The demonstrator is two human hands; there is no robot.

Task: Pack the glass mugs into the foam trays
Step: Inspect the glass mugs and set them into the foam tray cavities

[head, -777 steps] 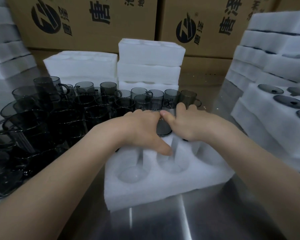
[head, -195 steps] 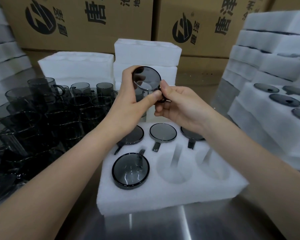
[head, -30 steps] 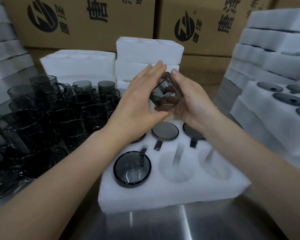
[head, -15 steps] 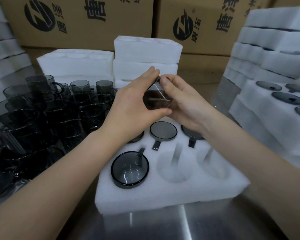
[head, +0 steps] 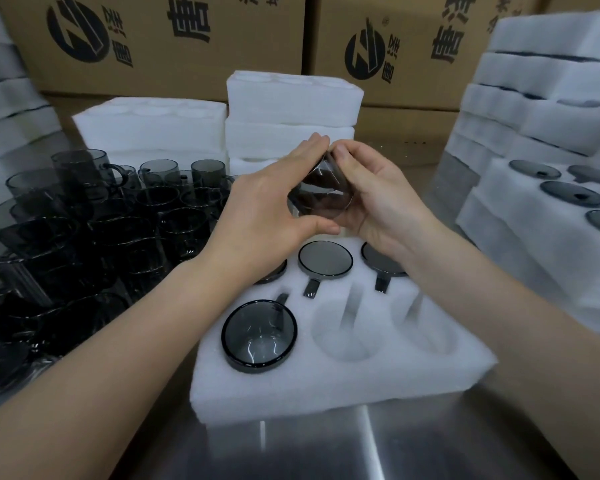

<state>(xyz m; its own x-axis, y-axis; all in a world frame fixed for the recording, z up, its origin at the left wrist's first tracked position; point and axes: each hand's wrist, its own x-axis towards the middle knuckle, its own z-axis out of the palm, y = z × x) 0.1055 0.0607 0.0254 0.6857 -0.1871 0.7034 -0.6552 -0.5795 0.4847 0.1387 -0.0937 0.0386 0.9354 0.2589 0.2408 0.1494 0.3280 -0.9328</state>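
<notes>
Smoky glossy glass mugs [head: 94, 216]; matt white foam tray [head: 326, 382]; brushed steel table [head: 378, 445]; cardboard boxes [head: 153, 39].

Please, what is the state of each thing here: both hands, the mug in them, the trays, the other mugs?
left hand: grips the held mug.
right hand: grips the held mug.
held mug: tilted, in the air above the front tray.
front tray: four pockets filled, front middle and front right empty.
loose mugs: upright at left, unpacked.
right tray: holds packed mugs.
</notes>
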